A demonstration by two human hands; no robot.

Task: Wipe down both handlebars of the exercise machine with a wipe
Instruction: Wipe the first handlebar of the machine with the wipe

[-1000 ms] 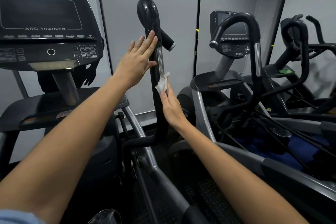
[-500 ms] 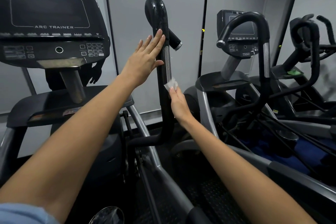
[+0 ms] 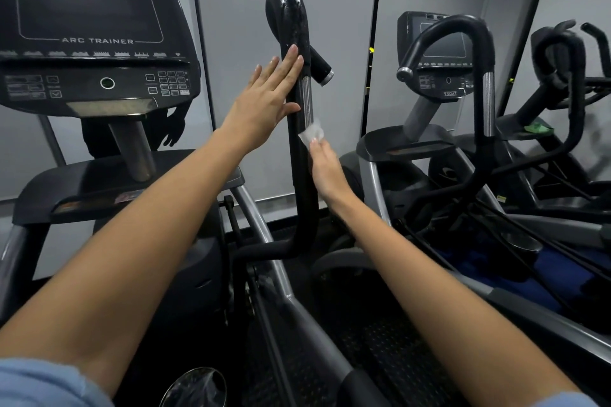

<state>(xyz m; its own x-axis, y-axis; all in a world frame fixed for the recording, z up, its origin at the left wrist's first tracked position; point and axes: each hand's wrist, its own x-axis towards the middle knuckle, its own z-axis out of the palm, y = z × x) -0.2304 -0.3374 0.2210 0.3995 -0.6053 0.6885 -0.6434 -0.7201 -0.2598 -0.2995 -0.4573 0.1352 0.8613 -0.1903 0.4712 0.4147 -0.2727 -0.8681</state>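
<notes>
The left hand (image 3: 264, 99) lies flat, fingers straight, against the left side of the handlebar (image 3: 299, 116), a black post whose long axis runs upright, its rounded tip pointing up; just right of the post and lower, the right hand (image 3: 325, 165) pinches the wipe (image 3: 311, 133) onto its metal strip, nearer for the next stroke along the post

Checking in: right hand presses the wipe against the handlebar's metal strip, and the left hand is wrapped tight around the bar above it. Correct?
Not quite. The left hand is not wrapped around the handlebar; its fingers are straight, laid flat against the bar, as the head view shows. The rest holds: the right hand presses the wipe against the metal strip.
</notes>
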